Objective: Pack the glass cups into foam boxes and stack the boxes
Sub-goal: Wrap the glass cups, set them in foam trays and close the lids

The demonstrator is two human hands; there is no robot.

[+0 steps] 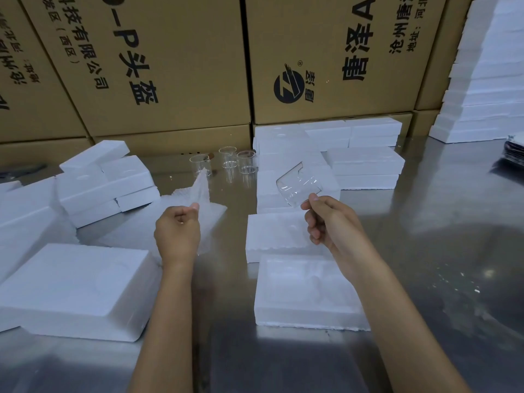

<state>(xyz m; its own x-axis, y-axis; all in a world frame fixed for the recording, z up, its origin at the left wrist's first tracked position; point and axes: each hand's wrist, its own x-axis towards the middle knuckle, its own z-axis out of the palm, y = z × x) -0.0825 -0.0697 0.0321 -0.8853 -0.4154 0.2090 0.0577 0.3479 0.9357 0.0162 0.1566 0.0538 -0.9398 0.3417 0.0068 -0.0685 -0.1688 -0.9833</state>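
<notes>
Above the steel counter (425, 222), your right hand (329, 222) pinches a clear glass cup (299, 184) by its base, the cup tilted on its side in the air over an open foam box (272, 236). Your left hand (177, 231) has its fingers curled, pinching a thin translucent foam sheet (195, 191) between thumb and forefinger. Nearer you lies a second foam tray (306, 293) with moulded recesses. Three more glass cups (226, 163) stand upright at the back, beside stacked foam boxes (365, 165) and below cardboard cartons (170, 66).
</notes>
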